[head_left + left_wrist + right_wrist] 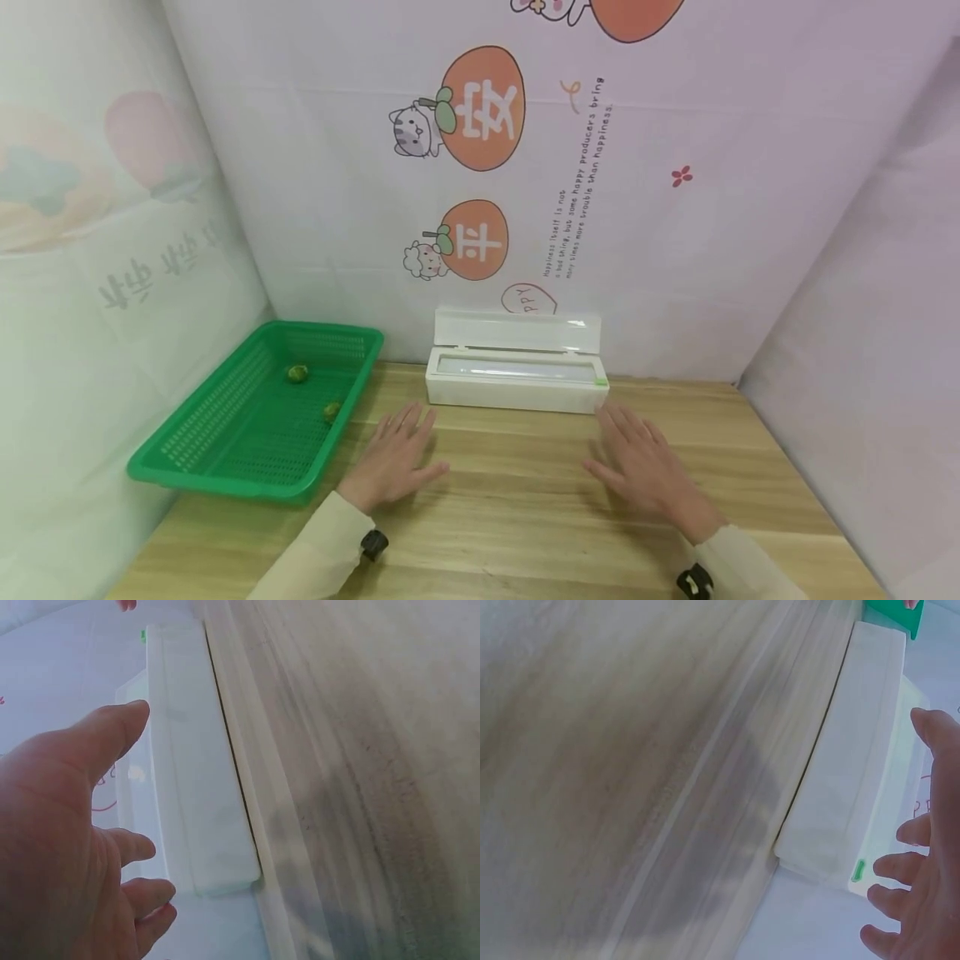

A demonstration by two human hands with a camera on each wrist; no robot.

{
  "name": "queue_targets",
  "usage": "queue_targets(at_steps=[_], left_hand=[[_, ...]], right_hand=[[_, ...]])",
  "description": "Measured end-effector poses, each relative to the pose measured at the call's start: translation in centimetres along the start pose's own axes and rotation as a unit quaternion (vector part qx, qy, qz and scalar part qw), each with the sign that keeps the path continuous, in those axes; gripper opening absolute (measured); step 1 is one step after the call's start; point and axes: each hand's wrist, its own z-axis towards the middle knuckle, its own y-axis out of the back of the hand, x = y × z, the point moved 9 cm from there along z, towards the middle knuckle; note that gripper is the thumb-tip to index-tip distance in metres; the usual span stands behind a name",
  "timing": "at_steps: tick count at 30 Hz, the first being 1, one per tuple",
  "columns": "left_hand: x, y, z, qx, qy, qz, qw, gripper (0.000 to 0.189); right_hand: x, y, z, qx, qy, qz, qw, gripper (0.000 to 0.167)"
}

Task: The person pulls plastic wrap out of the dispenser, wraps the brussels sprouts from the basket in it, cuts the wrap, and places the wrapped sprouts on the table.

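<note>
A long white box (517,392), which looks like a cling film dispenser, stands at the back of the table with its see-through lid (517,332) raised. A small green piece (601,382) sits at its right end. My left hand (396,458) is held out in front of the box's left end, fingers spread and nothing in them. Before the right end is my right hand (637,462), also empty with its fingers extended. In the left wrist view the box's front (199,757) lies beyond the thumb; the right wrist view shows its front (844,757) beside the fingers.
To the left is a green plastic basket (217,483) with two small round greenish things (297,373) inside. White printed cloth (337,208) hangs behind the wooden table (510,508) and along both sides.
</note>
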Motion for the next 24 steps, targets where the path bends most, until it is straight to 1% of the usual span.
queue_targets(at_steps=[5, 11, 16, 19, 22, 24], left_hand=[[0.1, 0.5, 0.7, 0.005, -0.004, 0.022, 0.9997, 0.087], [-0.1, 1.6, 2.3, -0.011, -0.028, 0.045, 0.9985, 0.087], [-0.1, 2.3, 4.4, -0.025, -0.033, 0.054, 0.9977, 0.084], [-0.2, 3.0, 5.8, -0.043, -0.037, 0.053, 0.9969, 0.08], [-0.2, 3.7, 7.1, -0.061, -0.042, 0.051, 0.996, 0.075], [-0.2, 4.2, 7.9, -0.073, -0.05, 0.05, 0.9949, 0.071]], right_hand=[[-0.3, 0.1, 0.7, 0.005, 0.003, -0.008, 0.9999, 0.086], [-0.7, 0.6, 2.5, -0.007, 0.012, -0.025, 0.9996, 0.084], [-1.3, 1.0, 4.6, -0.011, 0.015, -0.035, 0.9992, 0.082], [-1.9, 1.5, 6.0, -0.015, 0.015, -0.018, 0.9996, 0.08], [-2.2, 1.8, 7.5, -0.024, 0.03, 0.001, 0.9993, 0.074], [-2.3, 2.0, 8.5, -0.03, 0.044, 0.003, 0.9986, 0.068]])
